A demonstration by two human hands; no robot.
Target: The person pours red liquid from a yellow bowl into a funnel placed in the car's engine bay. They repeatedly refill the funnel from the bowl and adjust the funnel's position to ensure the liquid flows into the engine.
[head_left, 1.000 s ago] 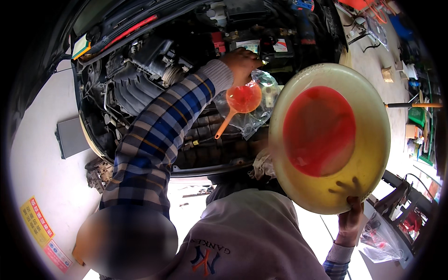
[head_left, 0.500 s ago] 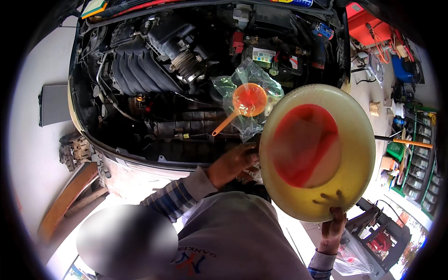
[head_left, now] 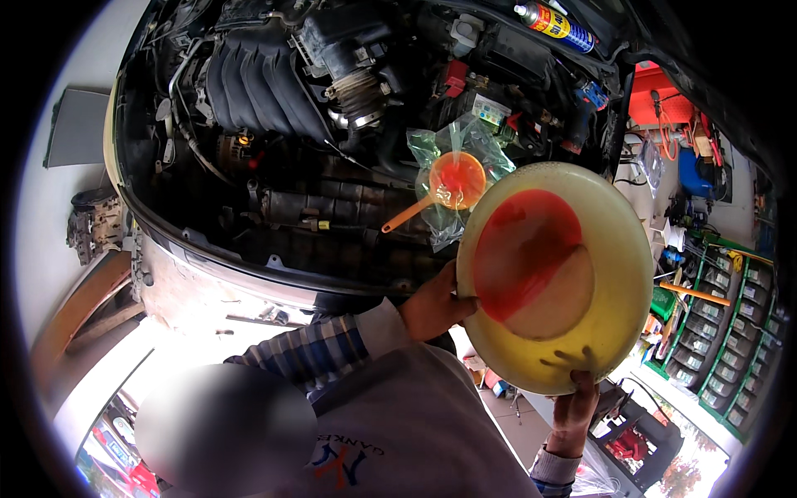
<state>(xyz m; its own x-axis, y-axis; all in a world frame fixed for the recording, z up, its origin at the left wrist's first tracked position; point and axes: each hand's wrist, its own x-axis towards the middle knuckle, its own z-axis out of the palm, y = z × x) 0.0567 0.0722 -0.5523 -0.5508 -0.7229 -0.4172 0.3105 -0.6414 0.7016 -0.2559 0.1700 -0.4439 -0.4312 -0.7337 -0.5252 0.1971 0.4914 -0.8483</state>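
Observation:
A wide yellowish plastic basin is held tilted between my two hands in front of the car. Red liquid pools on the basin's far left side, leaving part of its round bottom bare. My left hand grips the left rim, its fingertips partly hidden behind the basin. At the near rim, my right hand holds on, with finger shapes showing through the wall. Just beyond the basin, an orange long-handled scoop or funnel with red liquid in it rests on crumpled clear plastic over the engine bay.
The open engine bay holds a ribbed black engine cover, an air hose and a battery. A cordless drill and a spray can lie at its far right. Green parts racks stand right.
The basin has shifted slightly left, and its red liquid has run toward the far left rim. My left hand has come closer against the rim. The whole view has turned somewhat.

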